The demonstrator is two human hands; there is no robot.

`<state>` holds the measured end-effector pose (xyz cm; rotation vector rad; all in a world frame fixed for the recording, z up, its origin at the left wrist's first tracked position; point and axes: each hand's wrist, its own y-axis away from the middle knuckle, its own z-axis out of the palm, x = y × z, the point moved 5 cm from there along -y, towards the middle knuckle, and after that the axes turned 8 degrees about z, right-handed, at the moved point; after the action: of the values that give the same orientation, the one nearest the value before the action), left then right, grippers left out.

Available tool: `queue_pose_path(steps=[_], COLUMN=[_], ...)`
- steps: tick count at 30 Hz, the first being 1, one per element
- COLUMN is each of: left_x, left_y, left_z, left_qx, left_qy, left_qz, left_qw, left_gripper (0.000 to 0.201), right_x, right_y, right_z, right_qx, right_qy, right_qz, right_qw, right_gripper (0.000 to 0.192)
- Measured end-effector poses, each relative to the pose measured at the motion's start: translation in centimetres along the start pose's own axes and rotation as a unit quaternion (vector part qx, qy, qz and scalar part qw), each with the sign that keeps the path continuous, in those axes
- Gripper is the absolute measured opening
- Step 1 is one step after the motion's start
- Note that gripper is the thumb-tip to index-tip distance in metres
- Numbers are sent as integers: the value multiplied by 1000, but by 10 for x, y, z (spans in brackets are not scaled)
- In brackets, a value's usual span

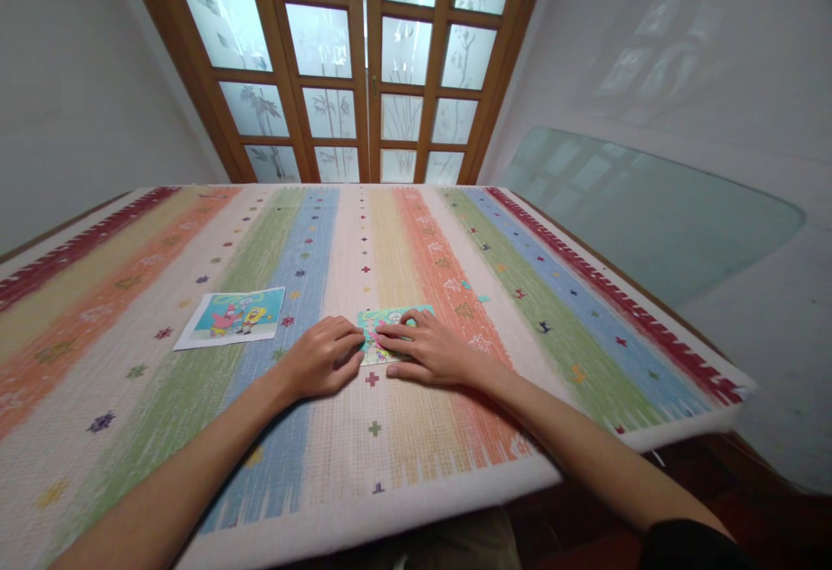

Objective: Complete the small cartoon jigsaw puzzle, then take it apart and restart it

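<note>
A small, colourful cartoon jigsaw puzzle (367, 353) lies flat on the striped tablecloth in front of me. At its left edge is my left hand (331, 353), its fingers curled and their tips against the puzzle. My right hand (429, 346) covers much of the puzzle's right part; its fingers reach out across the surface, with the thumb apart near the lower edge. Whether a single piece is under the right fingertips is hidden. Left of my hands lies a printed cartoon picture (237, 317) on white paper. Two small teal puzzle pieces (483, 299) rest beyond my right hand.
The tablecloth (351, 457) has coloured stripes and covers a wide table, whose near edge crosses below my forearms. Wooden doors with frosted glass panes (328, 111) stand behind the table. A glass panel (650, 206) is by the right wall.
</note>
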<state>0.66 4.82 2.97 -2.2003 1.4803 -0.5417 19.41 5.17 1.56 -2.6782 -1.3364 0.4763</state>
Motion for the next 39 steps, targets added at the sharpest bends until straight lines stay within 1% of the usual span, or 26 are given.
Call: queue_pose_path(steps=[3,5,9,13,18,22,31,35,37,39], left_x=[0,-1,-2,-2,-1,0,0,0,-1,-1], left_y=[0,1,3,3,2,2,1,2,2,2], left_z=[0,0,1,0,-1,-2,-2,-2,-2,-2], left_qx=[0,2,10,14,16,18,18,16,11,9], left_qy=[-3,-1,-3,-7,-5,-8,-9,-7,-4,-3], left_qz=[0,0,3,9,8,12,11,11,9,10], left_qw=[1000,1000,1000,1000,1000,1000,1000,1000,1000,1000], left_gripper=[17,17,17,17,16,16,17,16,16,16], right_x=[4,10,37,55,55,54,52,57,66,81], right_y=[-1,-2,3,13,15,12,12,13,15,18], right_z=[-3,-8,-26,-36,-29,-22,-23,-24,-27,-34], right_qx=[-7,-10,15,5,-14,-23,-26,-2,30,65], right_qy=[-35,-53,-52,-39,-57,-68,-73,-87,-75,-42], right_qz=[-7,-1,54,63,45,49,48,53,71,104], right_qw=[999,999,997,997,997,996,996,995,994,992], right_gripper=[48,45,49,45,49,52,50,44,36,28])
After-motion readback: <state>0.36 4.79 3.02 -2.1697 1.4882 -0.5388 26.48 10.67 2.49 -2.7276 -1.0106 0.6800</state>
